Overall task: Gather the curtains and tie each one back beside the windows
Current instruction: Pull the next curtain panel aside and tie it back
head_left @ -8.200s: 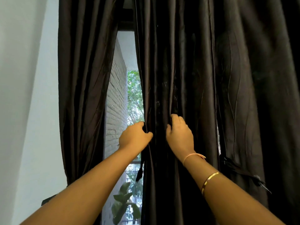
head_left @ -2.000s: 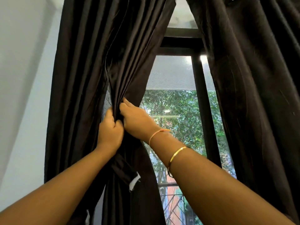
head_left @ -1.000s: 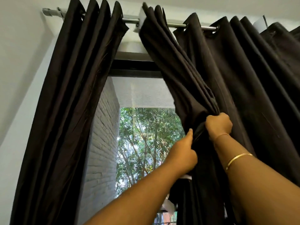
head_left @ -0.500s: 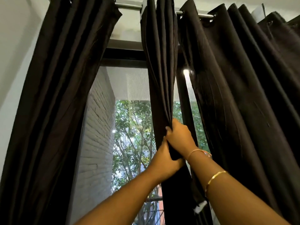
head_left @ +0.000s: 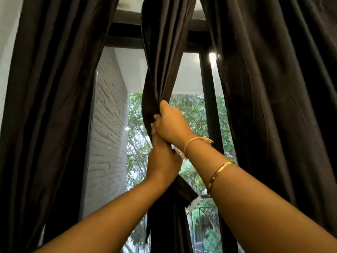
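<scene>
Your left hand (head_left: 162, 161) and right hand (head_left: 172, 125), right above left, both clench the gathered middle dark brown pleated curtain panel (head_left: 162, 52) before the black-framed window (head_left: 206, 88). It is gathered but apparently untied; one dark fabric strap (head_left: 184, 190) hangs below. Three panels show: left panel (head_left: 45, 106) and right panel (head_left: 273, 88) hang loose.

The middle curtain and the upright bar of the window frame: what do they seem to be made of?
The middle curtain looks like woven cloth, dark brown, faintly satin-like: long soft folds catch streaks of light. The window frame bar is probably metal painted matt black, thin and straight; wood is possible.
</scene>
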Action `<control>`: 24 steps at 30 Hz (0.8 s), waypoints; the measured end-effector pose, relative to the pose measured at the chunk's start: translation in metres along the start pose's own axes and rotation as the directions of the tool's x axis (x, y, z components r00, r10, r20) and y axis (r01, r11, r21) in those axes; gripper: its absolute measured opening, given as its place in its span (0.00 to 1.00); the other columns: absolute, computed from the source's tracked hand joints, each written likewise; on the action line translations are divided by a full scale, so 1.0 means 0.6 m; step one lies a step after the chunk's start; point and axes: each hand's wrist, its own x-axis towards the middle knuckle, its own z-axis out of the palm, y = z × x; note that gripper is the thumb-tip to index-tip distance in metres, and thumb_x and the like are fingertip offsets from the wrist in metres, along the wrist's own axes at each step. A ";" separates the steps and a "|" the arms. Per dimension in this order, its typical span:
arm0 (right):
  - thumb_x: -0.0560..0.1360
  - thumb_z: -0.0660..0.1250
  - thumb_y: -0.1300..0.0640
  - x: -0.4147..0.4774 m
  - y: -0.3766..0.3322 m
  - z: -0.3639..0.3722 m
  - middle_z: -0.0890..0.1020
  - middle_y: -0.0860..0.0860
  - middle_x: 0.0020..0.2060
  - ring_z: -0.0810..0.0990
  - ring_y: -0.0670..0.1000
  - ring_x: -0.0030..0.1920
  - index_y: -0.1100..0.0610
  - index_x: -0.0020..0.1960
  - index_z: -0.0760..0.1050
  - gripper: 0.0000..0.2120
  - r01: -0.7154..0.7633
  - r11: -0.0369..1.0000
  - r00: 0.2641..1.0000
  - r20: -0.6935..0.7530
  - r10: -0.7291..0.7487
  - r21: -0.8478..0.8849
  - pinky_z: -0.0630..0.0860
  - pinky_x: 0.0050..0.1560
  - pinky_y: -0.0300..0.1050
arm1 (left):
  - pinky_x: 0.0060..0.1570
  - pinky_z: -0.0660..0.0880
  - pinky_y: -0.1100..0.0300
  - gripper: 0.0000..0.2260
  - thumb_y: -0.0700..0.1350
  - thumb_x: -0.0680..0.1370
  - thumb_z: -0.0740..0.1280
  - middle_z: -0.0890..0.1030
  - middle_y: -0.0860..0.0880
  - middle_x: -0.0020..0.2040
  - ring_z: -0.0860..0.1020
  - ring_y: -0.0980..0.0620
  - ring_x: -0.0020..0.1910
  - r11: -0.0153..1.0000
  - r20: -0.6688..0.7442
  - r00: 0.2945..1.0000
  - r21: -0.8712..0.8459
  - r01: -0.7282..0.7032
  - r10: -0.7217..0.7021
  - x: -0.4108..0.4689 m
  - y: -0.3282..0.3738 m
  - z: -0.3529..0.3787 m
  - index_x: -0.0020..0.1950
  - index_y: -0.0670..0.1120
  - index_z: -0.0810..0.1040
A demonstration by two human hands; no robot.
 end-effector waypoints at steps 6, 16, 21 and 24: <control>0.79 0.58 0.59 -0.027 0.074 -0.025 0.77 0.63 0.50 0.76 0.62 0.46 0.63 0.51 0.65 0.06 -0.235 0.972 0.970 0.067 0.234 0.004 0.70 0.41 0.50 | 0.40 0.74 0.63 0.28 0.43 0.74 0.68 0.75 0.52 0.53 0.76 0.54 0.45 0.997 0.453 0.890 -0.038 0.069 -0.045 -0.004 -0.012 -0.016 0.71 0.53 0.61; 0.79 0.59 0.57 -0.063 0.101 -0.048 0.77 0.60 0.56 0.76 0.61 0.55 0.62 0.62 0.68 0.13 -0.321 0.944 0.940 0.148 0.307 0.076 0.74 0.57 0.59 | 0.41 0.79 0.59 0.27 0.46 0.73 0.69 0.79 0.50 0.57 0.81 0.52 0.50 0.756 0.813 0.571 -0.304 0.579 -0.111 -0.026 -0.036 -0.048 0.68 0.63 0.64; 0.79 0.60 0.59 -0.091 0.105 -0.041 0.77 0.58 0.60 0.76 0.59 0.59 0.60 0.64 0.68 0.15 -0.364 0.905 0.925 0.199 0.323 0.222 0.74 0.60 0.58 | 0.39 0.78 0.56 0.14 0.51 0.79 0.58 0.79 0.46 0.48 0.79 0.50 0.40 0.517 0.804 0.554 -0.387 0.763 -0.216 -0.050 -0.047 -0.048 0.61 0.47 0.72; 0.79 0.59 0.61 -0.098 0.105 -0.040 0.77 0.56 0.61 0.76 0.57 0.60 0.59 0.65 0.68 0.15 -0.373 0.874 0.923 0.220 0.315 0.311 0.74 0.61 0.56 | 0.33 0.78 0.59 0.11 0.46 0.76 0.63 0.79 0.47 0.43 0.79 0.52 0.33 0.496 0.811 0.546 -0.393 0.774 -0.209 -0.055 -0.055 -0.063 0.57 0.47 0.70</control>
